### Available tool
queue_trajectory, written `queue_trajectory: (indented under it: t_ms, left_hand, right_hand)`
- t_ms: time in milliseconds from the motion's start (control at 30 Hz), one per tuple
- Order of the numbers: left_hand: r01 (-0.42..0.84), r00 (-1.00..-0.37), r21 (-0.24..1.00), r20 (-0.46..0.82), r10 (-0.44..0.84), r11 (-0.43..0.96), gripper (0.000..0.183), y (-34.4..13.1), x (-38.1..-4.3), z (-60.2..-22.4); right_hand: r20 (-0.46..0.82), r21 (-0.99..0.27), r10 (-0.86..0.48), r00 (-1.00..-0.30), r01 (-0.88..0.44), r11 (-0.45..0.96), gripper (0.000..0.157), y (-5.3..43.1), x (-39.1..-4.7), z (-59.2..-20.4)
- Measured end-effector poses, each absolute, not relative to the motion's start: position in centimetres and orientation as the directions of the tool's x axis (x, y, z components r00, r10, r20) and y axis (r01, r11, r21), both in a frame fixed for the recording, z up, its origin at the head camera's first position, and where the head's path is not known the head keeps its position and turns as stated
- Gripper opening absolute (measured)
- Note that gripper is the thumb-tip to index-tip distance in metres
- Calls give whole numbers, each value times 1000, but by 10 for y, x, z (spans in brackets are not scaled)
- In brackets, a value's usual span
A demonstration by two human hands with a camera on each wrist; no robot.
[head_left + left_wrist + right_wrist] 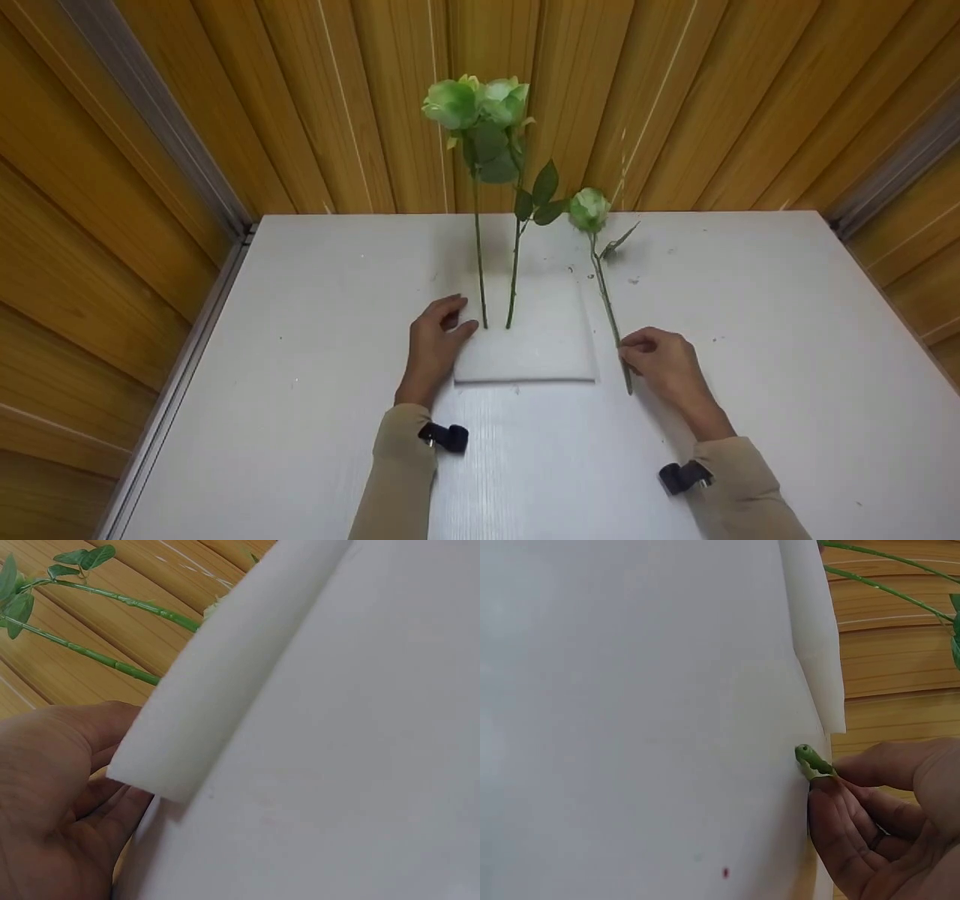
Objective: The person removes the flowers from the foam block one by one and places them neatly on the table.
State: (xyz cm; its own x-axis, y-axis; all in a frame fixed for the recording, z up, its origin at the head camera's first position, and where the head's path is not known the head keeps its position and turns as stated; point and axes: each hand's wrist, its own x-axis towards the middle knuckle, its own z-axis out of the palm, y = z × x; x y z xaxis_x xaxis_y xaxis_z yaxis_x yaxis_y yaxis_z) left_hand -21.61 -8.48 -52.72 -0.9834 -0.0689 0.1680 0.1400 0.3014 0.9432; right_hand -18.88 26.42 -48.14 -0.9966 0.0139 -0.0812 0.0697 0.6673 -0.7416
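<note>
Two pale green roses (504, 103) stand upright, their stems (480, 255) set in a flat white foam block (536, 352). At the block's left edge, my left hand (436, 337) holds it, thumb over the top and fingers bent along the side. To the right of the block, my right hand (664, 367) pinches a third rose (589, 210) by its lower stem between thumb and fingers. This rose points away from me, its bloom near the table's back edge. In the right wrist view the cut stem end (804, 752) pokes out past the fingertips.
The white table (322, 300) ends at a wood-patterned wall (300, 112) behind the flowers. A metal rail (187, 367) runs along its left side. Small scraps (634, 281) lie near the third rose. Each sleeve carries a black strap device (450, 437).
</note>
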Motion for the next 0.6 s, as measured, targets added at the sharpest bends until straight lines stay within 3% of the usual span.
queue_trajectory:
  t_ms: [600]
  left_hand:
    - [146,-983,943,172,-62,300,42,-84,-216,-526]
  right_hand:
    - [104,-715,-21,-994,-90,694,20,250,-193,-464]
